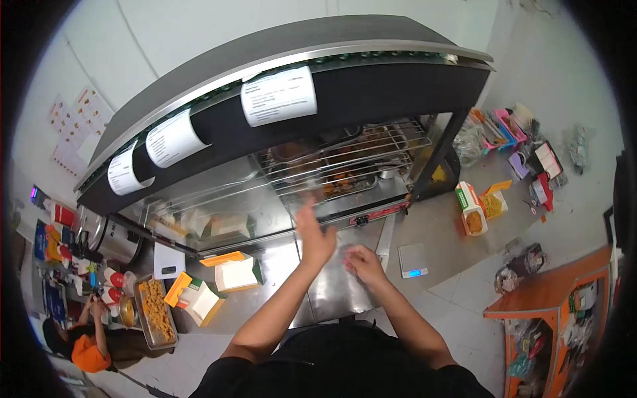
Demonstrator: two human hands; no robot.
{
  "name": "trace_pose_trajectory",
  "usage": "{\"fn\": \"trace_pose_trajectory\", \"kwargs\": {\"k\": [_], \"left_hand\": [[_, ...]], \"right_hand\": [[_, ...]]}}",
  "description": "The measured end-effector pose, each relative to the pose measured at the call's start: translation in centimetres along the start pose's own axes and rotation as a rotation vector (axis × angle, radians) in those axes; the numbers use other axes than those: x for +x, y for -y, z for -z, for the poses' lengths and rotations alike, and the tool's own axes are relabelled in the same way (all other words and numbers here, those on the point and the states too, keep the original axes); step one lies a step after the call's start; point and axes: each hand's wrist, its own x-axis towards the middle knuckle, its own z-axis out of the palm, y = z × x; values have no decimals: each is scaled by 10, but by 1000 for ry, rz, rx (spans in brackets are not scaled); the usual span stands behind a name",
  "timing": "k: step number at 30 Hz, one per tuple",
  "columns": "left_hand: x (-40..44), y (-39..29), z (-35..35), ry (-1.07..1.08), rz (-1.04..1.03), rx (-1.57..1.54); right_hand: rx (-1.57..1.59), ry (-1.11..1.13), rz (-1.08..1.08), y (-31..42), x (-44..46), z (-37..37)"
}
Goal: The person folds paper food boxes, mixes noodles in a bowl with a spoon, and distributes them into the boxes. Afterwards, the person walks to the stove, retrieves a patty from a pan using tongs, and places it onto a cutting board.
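A big food cabinet (225,119) stands on the steel worktop (428,229), paper slips (279,96) hanging along its black front and food on the wire racks inside. The person's left hand (316,239) is raised before its opening, grip spread, nothing visible in it; the right hand (365,264) hangs further out in front of the cabinet, grip curled, and I can't tell whether it holds anything. Off the cabinet's front left lie two open cartons (239,275) and a metal tray (166,345) of golden pieces; off its front right, a small scale (413,259). Filled cartons (472,215) stand past its right end. Another person (91,356) in orange is out to its left; well to its right is an orange shelf unit (531,298).
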Motion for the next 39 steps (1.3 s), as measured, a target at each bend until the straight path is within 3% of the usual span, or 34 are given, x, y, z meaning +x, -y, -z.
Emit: {"fn": "trace_pose_trajectory", "kwargs": {"k": [2,4,6,9,12,16,18,20,22,27,29,31,33,34,36,39], "left_hand": [[2,4,-10,335,-27,-106],[-9,-8,-14,470,-57,-234],[-25,-12,-10,628,117,-381],[-63,2,17,625,146,-329],[-104,30,75,649,352,-406],[-171,86,166,350,631,-237],[-210,125,213,47,640,-34],[-263,201,259,-368,611,352],[-269,225,325,-529,834,738],[-297,317,411,-130,924,599],[-294,328,424,-16,950,534],[-306,352,435,27,839,432],[-318,365,443,10,682,438],[-322,367,454,3,710,325],[-330,369,476,-8,765,102],[-343,376,487,-132,1069,-395]], "right_hand": [[-41,6,-20,-14,-14,15],[-86,-10,-46,-20,-22,25],[-85,-1,-71,-23,-24,23],[-160,24,-145,1,-36,16],[-245,42,-213,-20,-39,15],[-424,169,-193,-54,-42,-14],[-577,265,-66,-69,-39,-39],[-739,347,106,-71,-41,-92],[-795,480,185,-56,-43,-164],[-885,845,581,-86,-32,-359],[-922,892,728,-120,-21,-427],[-1200,884,737,-157,-8,-471],[-1517,655,512,-192,5,-492],[-1662,531,388,-197,4,-500],[-1584,472,328,-187,-1,-496],[-1400,596,357,-179,-14,-476]]}}
